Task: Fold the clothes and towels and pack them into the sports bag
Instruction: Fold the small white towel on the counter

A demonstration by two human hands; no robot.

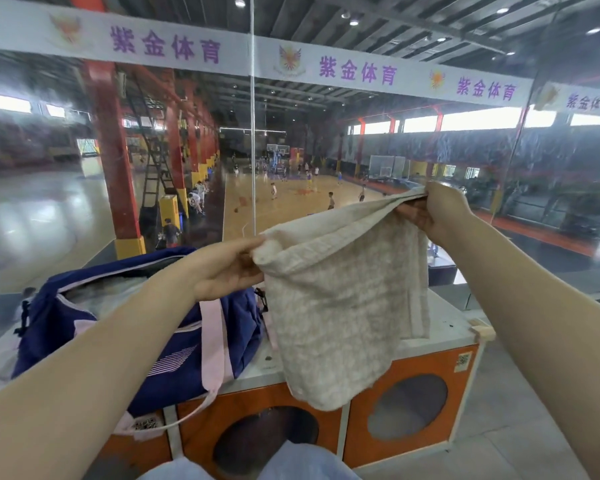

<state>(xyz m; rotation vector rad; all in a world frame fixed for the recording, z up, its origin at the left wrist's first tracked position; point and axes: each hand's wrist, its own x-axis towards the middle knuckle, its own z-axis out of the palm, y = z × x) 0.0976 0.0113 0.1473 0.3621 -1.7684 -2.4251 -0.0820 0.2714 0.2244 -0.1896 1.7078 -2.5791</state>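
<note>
A beige towel (340, 306) hangs in the air in front of me, stretched between both hands. My left hand (229, 268) pinches its upper left corner. Higher up, my right hand (437, 213) pinches the upper right corner. The towel's lower end dangles over the front of the cabinet. A navy sports bag (174, 348) with pink straps lies to the left on the white cabinet top (444, 327), its zipper open and something grey inside. My left forearm crosses over the bag.
The orange cabinet front (416, 410) has round dark windows. A glass wall (291, 150) stands just behind the cabinet; a basketball hall with players lies below. A grey floor (499, 427) runs to the right of the cabinet.
</note>
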